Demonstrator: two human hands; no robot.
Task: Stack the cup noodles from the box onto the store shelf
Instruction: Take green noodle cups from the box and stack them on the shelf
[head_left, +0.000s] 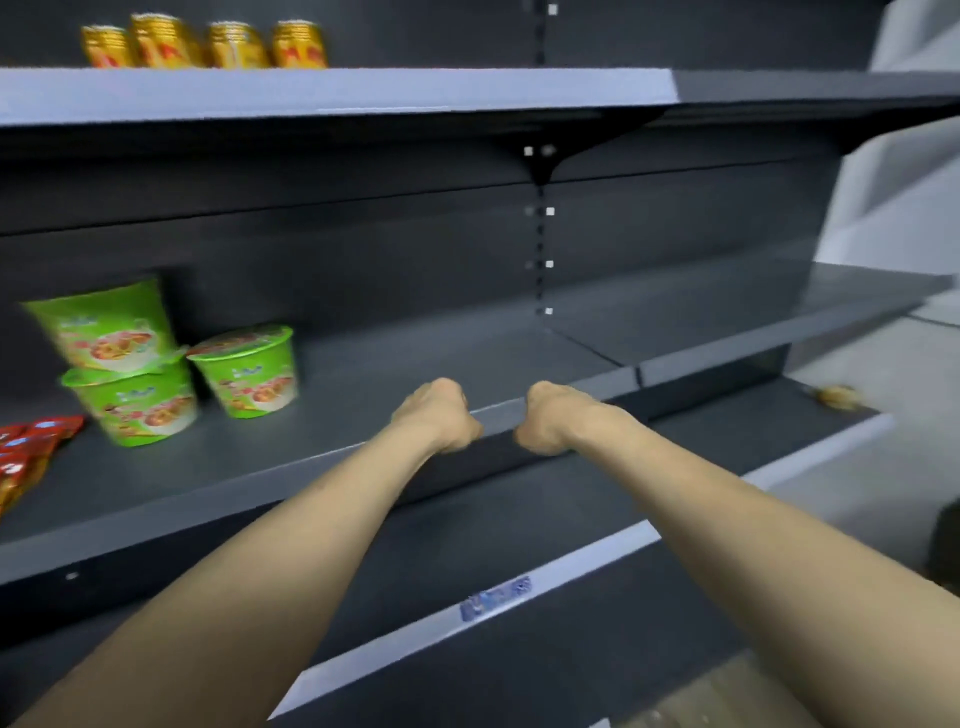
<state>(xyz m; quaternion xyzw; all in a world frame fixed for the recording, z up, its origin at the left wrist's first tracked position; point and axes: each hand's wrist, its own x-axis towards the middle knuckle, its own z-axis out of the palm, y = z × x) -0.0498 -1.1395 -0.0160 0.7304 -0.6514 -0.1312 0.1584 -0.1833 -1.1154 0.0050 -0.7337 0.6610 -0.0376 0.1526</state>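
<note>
Three green cup noodles stand at the left of the grey middle shelf (363, 441). One cup (104, 327) sits on top of another (135, 410), and the third (249, 371) stands just to their right. My left hand (439, 413) and my right hand (545, 415) are side by side at the shelf's front edge, well to the right of the cups. Both are curled into fists with the fingers hidden, and I see nothing in either. A strip of brown cardboard (717, 696), perhaps the box, shows at the bottom right.
Gold cans (202, 44) line the top shelf at the left. Red packets (26, 452) lie at the middle shelf's far left. The lower shelf (571, 519) carries a blue label (496, 597) on its edge and a small brown object (836, 397) at the far right.
</note>
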